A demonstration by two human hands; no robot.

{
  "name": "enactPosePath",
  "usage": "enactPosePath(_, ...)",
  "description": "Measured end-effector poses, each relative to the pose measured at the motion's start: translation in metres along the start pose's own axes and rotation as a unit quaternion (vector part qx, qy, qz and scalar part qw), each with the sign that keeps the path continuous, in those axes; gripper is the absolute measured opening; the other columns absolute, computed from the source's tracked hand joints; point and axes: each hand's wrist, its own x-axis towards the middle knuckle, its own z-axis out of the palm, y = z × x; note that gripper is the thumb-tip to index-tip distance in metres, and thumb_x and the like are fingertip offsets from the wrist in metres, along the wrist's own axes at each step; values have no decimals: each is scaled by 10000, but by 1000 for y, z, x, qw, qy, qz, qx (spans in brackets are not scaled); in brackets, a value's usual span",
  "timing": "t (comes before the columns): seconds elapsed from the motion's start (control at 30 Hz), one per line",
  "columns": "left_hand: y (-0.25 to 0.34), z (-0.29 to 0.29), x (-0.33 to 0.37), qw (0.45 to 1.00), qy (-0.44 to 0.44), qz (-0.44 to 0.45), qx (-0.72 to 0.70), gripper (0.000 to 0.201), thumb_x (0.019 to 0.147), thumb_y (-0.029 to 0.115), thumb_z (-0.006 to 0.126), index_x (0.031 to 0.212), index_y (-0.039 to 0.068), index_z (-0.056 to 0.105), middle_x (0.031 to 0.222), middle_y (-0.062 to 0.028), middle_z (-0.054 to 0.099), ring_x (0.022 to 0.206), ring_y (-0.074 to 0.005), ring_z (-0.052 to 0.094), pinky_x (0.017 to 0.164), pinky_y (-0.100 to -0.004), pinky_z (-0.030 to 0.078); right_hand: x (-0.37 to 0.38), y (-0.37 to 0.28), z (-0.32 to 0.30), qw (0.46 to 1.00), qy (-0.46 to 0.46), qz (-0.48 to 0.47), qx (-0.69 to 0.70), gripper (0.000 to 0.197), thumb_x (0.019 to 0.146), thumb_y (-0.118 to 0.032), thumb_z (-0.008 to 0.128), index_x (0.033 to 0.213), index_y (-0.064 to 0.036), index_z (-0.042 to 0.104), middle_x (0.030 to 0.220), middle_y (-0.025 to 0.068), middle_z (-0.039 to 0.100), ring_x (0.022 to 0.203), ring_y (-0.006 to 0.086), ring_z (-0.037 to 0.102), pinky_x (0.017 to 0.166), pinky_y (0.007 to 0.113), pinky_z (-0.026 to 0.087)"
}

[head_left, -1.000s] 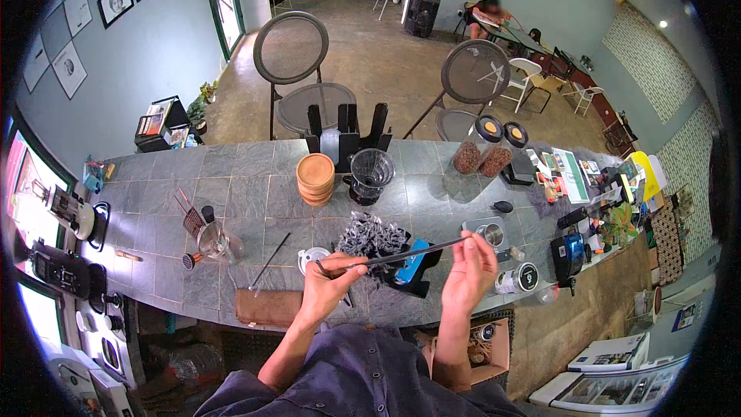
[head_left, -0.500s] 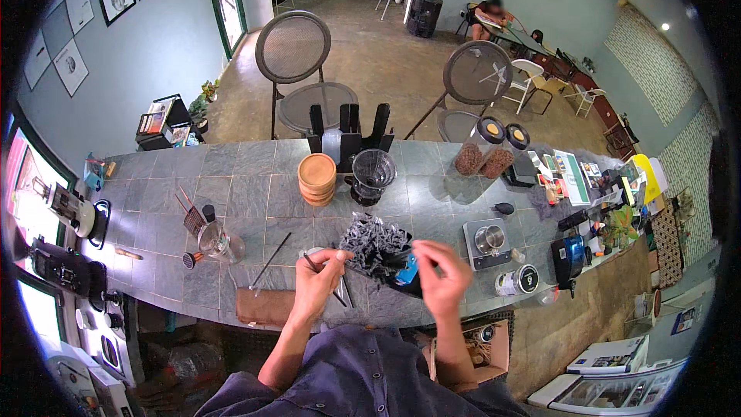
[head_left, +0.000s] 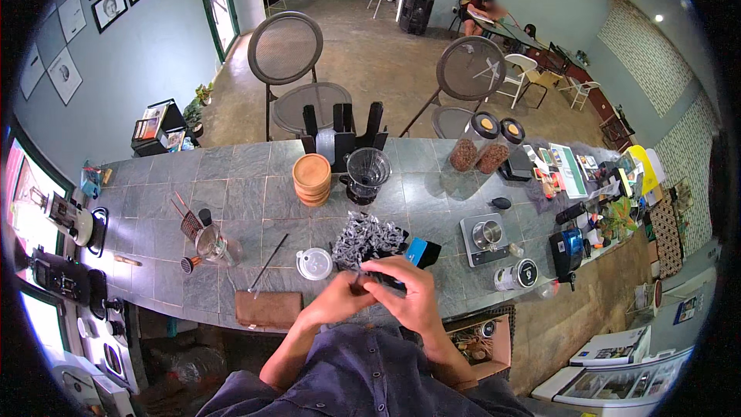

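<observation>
My left hand (head_left: 337, 301) and my right hand (head_left: 407, 292) meet close to my body, just in front of a heap of shiny grey-black strips (head_left: 369, 238). Both sets of fingers are closed in a pinch around a thin dark strip, mostly hidden by the fingertips. Beyond my right hand, a blue card-like piece (head_left: 417, 250) lies on something black beside the heap. A round white lid-like thing (head_left: 314, 264) rests left of the heap. Further left is a thin black stick (head_left: 272, 259).
A folded brown cloth (head_left: 268, 310) lies at the counter's near edge. Wooden coasters (head_left: 312, 177) are stacked beside a dark glass dripper (head_left: 367, 174). To the right stand a scale (head_left: 477, 253) with a metal cup and a white tin (head_left: 515, 275). A glass jug (head_left: 214, 245) stands left.
My hands have come together from either side of the heap, nearer my body. The white lid-like thing is uncovered, and the blue piece and black thing beneath it sit farther from me.
</observation>
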Motion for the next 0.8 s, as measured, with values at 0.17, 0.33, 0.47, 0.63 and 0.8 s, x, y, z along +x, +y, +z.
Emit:
enactPosePath(0.17,17,11,-2,998,-30,54,-31,186,1037,149,721,1075,-31,744,872,38,668,869,-47,566,735,-288,488,-10,18,1,994,18,60,93,351,894,35,809,1239,15,748,1073,124,798,973,170,766,892,313,595)
enactPosePath(0.33,18,-12,-9,997,-71,15,-11,275,1107,239,645,1172,5,773,816,46,620,785,-40,500,663,-275,424,-6,24,-34,957,173,94,212,361,933,89,753,1286,57,686,1078,156,769,1005,217,752,952,348,587)
enactPosePath(0.47,27,-25,-17,997,-32,2,-75,230,1088,200,671,1148,23,805,795,48,612,683,-27,476,577,-237,379,-13,29,-62,954,212,96,187,433,920,100,761,1336,52,653,1080,149,766,1024,207,741,970,344,578)
enactPosePath(0.63,24,-34,-14,976,170,55,-121,127,1012,83,747,1075,-7,810,777,-25,729,582,-54,584,500,-237,439,-33,32,-68,963,80,190,171,359,907,100,763,1255,31,716,1062,101,754,1019,186,738,950,333,589)
enactPosePath(0.8,13,-31,-8,921,240,114,-284,99,980,24,765,1063,-20,799,835,-52,747,589,-58,614,469,-217,385,-39,33,-42,975,-70,200,62,362,897,28,802,1251,-10,737,1075,98,774,992,178,751,874,316,600)
